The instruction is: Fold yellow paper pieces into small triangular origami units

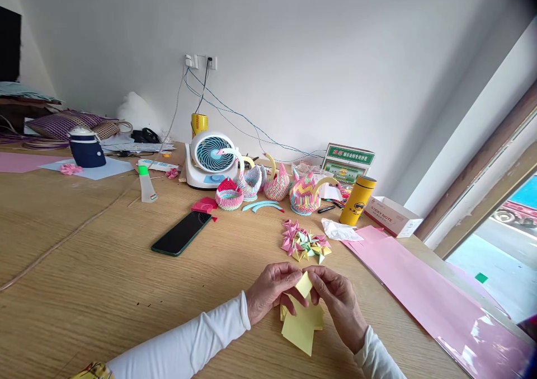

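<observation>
Between my two hands is a small folded piece of yellow paper (304,285), pinched at its upper corners. My left hand (274,289) grips its left side with thumb and fingers, and my right hand (338,300) pinches its right side. Below them on the table lies a loose stack of yellow paper slips (300,331), partly covered by my fingers. Just beyond my hands sits a pile of small folded paper triangles (305,242) in pink, yellow and green.
Several folded-paper swans (305,193) stand behind the pile, beside a white fan (213,158). A phone (182,233) lies left of centre. To the right are a yellow bottle (357,201), a sticky note box (392,216) and pink sheets (423,286). A glue bottle (146,186) stands farther left.
</observation>
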`<state>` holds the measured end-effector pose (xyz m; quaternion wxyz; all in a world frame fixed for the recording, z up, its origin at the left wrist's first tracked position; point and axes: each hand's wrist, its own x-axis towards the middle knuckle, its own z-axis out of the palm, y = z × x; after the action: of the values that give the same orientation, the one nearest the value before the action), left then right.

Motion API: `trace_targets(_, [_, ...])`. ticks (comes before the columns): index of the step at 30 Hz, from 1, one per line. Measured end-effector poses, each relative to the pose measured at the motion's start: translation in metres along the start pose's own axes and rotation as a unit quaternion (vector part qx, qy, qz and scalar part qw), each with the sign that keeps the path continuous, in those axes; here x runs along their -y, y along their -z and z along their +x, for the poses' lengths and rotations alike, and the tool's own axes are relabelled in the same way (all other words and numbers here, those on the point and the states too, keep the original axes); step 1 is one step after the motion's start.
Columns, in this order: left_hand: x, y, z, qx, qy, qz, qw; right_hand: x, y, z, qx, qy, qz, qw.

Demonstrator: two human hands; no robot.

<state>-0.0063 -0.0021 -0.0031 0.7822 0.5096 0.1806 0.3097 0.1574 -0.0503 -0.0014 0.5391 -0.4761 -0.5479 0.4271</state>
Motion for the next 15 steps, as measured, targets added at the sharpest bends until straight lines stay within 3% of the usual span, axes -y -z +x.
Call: trace_targets(15, [0.0018,0.0009,0.0002,0.007,-0.017,0.037,0.999,-0.0003,-0.0025,0.0007,0.009,0.008,0.003,1.0])
